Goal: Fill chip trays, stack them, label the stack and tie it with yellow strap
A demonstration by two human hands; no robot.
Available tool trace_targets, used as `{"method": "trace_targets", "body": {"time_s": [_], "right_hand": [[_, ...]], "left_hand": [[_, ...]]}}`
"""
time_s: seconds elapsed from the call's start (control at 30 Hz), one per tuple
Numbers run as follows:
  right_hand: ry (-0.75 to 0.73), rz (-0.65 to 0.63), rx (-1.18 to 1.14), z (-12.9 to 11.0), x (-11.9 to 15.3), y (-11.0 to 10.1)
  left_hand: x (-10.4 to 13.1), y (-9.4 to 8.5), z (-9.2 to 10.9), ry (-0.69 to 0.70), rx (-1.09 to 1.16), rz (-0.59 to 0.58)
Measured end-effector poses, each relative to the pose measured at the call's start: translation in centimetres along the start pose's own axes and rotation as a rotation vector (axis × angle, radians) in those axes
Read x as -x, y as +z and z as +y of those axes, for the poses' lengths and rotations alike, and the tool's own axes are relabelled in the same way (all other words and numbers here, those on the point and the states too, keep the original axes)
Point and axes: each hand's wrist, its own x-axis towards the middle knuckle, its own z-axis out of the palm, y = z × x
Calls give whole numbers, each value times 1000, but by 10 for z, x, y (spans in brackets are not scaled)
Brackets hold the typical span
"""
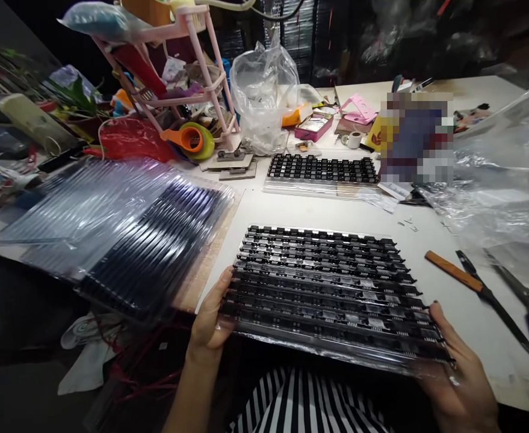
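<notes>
A clear plastic tray (322,288) filled with rows of small black parts is held at the table's front edge. My left hand (212,313) grips its left side, thumb on the rim. Around the right front corner is my right hand (465,367), its thumb on the edge and its other fingers partly hidden beneath. The tray's near side reaches past the table edge, above my lap. Behind it lies a second clear tray (322,170) of similar black parts. To the left rests a stack of plastic-wrapped trays (151,240).
Scissors (523,294) and an orange-handled tool (481,288) lie at the right, near a large clear plastic bag (503,162). At the back left stands a cluttered pink rack (210,78). A small tape roll (354,139) sits behind the second tray.
</notes>
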Motion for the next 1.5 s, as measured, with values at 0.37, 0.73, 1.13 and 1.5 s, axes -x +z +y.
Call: {"method": "trace_targets", "body": {"time_s": [0.37, 0.73, 1.13, 1.5], "right_hand": [[149, -203, -44, 3, 1, 3], [120, -341, -240, 5, -1, 15], [175, -389, -299, 4, -4, 15], [171, -420, -300, 4, -4, 15]], "left_hand": [[-4, 0, 5, -44, -33, 33], [-4, 1, 3, 98, 183, -9], [-2, -11, -4, 34, -13, 100], [-1, 1, -7, 95, -120, 59]]}}
